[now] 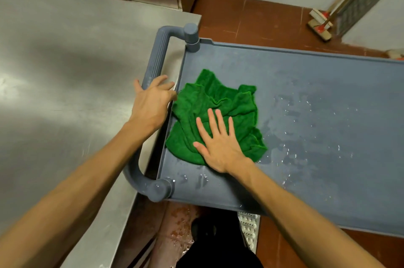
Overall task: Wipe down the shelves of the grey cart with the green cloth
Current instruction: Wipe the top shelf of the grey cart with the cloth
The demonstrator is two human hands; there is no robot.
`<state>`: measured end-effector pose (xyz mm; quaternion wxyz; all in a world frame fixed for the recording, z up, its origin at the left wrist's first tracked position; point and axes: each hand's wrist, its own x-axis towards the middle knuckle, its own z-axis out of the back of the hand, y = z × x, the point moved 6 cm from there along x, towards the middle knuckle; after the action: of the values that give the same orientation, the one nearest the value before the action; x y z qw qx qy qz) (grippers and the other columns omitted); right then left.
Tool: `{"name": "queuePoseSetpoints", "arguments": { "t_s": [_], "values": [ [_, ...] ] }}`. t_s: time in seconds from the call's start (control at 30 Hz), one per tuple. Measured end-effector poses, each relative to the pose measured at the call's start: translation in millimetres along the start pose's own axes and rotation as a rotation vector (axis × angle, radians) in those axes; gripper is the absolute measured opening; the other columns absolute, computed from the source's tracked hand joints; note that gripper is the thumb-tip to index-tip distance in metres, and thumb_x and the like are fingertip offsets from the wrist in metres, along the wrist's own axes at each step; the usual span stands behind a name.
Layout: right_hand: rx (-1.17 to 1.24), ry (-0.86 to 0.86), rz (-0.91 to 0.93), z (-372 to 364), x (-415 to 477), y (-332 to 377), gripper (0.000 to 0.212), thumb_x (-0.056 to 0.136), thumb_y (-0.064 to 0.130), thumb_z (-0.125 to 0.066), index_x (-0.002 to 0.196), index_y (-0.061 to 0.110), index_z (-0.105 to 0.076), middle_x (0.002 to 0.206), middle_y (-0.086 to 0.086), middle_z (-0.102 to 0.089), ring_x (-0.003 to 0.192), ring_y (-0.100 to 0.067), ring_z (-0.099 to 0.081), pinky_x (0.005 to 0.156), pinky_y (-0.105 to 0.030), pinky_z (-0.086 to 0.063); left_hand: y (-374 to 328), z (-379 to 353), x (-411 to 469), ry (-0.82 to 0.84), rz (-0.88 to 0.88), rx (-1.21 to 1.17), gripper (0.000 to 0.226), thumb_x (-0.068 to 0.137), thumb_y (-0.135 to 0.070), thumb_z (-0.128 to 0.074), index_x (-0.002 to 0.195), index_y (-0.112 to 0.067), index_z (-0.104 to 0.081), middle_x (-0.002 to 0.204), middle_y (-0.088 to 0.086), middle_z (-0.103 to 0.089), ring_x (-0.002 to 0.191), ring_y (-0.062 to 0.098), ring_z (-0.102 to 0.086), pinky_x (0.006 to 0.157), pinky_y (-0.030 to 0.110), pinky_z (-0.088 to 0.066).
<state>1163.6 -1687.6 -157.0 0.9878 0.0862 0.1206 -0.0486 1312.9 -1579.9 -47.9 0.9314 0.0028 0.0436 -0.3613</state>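
your right hand [219, 144] lies flat, fingers straight, pressing the green cloth [215, 114] onto the left end of the grey cart [328, 97]'s wet top shelf. your left hand [150, 101] rests with loose fingers on the cart handle [153, 58], beside the steel counter [65, 66].

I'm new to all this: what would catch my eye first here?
The bright green cloth lies crumpled under the flat right hand on the grey cart's top shelf. The left hand rests on the cart's handle, next to a steel counter. Right of the cloth, water drops glisten on the shelf.
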Motion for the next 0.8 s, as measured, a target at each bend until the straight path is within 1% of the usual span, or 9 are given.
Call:
{"name": "queuePoseSetpoints", "arguments": {
  "t_s": [0.07,0.13,0.23,0.3,0.47,0.53,0.6,0.67,0.8],
  "values": [
    [-0.004,0.017,0.044,-1.0,-8.9,17.3,0.069,0.101,0.059,-0.013,0.158,0.025,0.007,0.161,-0.018,0.024,0.147,-0.036,0.027,0.117,-0.063,0.004,0.2,-0.6,0.5,0.003,0.002,0.015,0.05,0.079,0.011,-0.064,0.117,-0.021,-0.072,0.147,-0.001,-0.055,0.151,0.022,-0.028,0.111,0.072,-0.018],
    [-0.005,0.038,0.099,-4.6,-19.9,36.7,0.067,0.102,0.057,-0.015,0.158,0.027,0.006,0.161,-0.018,0.024,0.147,-0.036,0.028,0.117,-0.063,0.007,1.2,-1.8,0.6,0.015,0.011,0.028,0.046,0.082,0.006,-0.065,0.119,-0.022,-0.072,0.147,-0.002,-0.054,0.151,0.022,-0.028,0.111,0.07,-0.018],
    [-0.016,0.054,0.173,-12.6,-36.9,60.2,0.066,0.102,0.055,-0.017,0.158,0.028,0.004,0.162,-0.016,0.023,0.147,-0.035,0.028,0.117,-0.061,0.013,0.9,-4.5,0.9,0.024,0.012,0.076,0.039,0.083,0.003,-0.066,0.114,-0.02,-0.074,0.14,0.0,-0.058,0.149,0.023,-0.029,0.111,0.07,-0.02],
    [-0.015,0.056,0.174,-14.9,-44.0,65.3,0.064,0.103,0.054,-0.017,0.158,0.029,0.005,0.162,-0.014,0.023,0.148,-0.033,0.027,0.117,-0.059,0.014,-0.3,-6.7,1.4,0.045,0.0,0.146,0.037,0.084,0.001,-0.067,0.114,-0.019,-0.074,0.137,-0.001,-0.06,0.148,0.024,-0.029,0.111,0.072,-0.02],
    [-0.003,0.03,0.073,-16.3,-56.4,57.4,0.061,0.103,0.054,-0.015,0.157,0.034,0.007,0.163,-0.008,0.023,0.149,-0.027,0.026,0.12,-0.055,0.01,0.2,-7.9,-0.7,0.057,-0.052,0.235,0.036,0.083,-0.002,-0.069,0.114,-0.02,-0.075,0.135,-0.001,-0.063,0.147,0.028,-0.03,0.111,0.074,-0.019],
    [0.006,0.017,0.02,-20.4,-65.8,50.7,0.061,0.103,0.054,-0.014,0.157,0.035,0.008,0.163,-0.006,0.023,0.149,-0.025,0.026,0.121,-0.054,0.008,0.0,-8.1,-2.0,0.047,-0.072,0.263,0.037,0.081,-0.001,-0.07,0.113,-0.02,-0.075,0.132,-0.001,-0.065,0.148,0.03,-0.031,0.112,0.078,-0.013],
    [0.011,0.013,-0.039,-24.3,-75.8,41.4,0.061,0.102,0.055,-0.013,0.156,0.037,0.01,0.163,-0.005,0.025,0.149,-0.023,0.027,0.121,-0.053,0.008,-0.6,-7.5,-2.3,0.023,-0.101,0.284,0.039,0.081,0.002,-0.067,0.114,-0.018,-0.075,0.13,-0.001,-0.066,0.149,0.031,-0.031,0.111,0.079,-0.003],
    [0.014,0.008,-0.093,-26.5,-85.3,30.0,0.061,0.102,0.055,-0.011,0.155,0.038,0.013,0.162,-0.003,0.028,0.148,-0.022,0.029,0.121,-0.051,0.01,-1.5,-7.2,-1.5,0.002,-0.134,0.279,0.039,0.082,0.003,-0.062,0.113,-0.016,-0.076,0.129,0.0,-0.067,0.149,0.031,-0.031,0.112,0.078,0.001],
    [0.037,-0.006,-0.175,-30.0,-103.7,7.6,0.062,0.101,0.057,-0.012,0.155,0.039,0.014,0.162,-0.003,0.029,0.148,-0.02,0.029,0.121,-0.049,0.011,-4.0,-6.5,-2.9,-0.03,-0.181,0.258,0.037,0.083,0.005,-0.058,0.109,-0.014,-0.077,0.126,0.004,-0.07,0.147,0.033,-0.035,0.117,0.073,0.001]
  ]
}}
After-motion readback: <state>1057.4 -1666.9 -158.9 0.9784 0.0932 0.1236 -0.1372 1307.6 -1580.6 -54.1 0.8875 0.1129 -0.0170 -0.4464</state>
